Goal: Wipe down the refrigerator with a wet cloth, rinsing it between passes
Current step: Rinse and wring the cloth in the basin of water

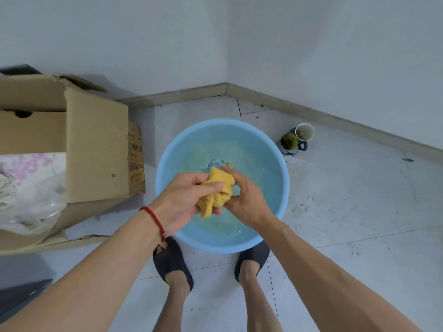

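Yellow cloth [218, 190] bunched above blue basin [165, 164], gripped by both: left hand [182, 200] fingers curled round it, right hand [244, 197] clamped on the other side. Basin holds water. Open cardboard box [96, 144] left; two cups [297, 138] right near the wall.

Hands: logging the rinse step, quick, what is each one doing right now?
Left hand: holding the cloth, fingers curled round it, above the basin.
Right hand: also gripping the cloth, on its other side.
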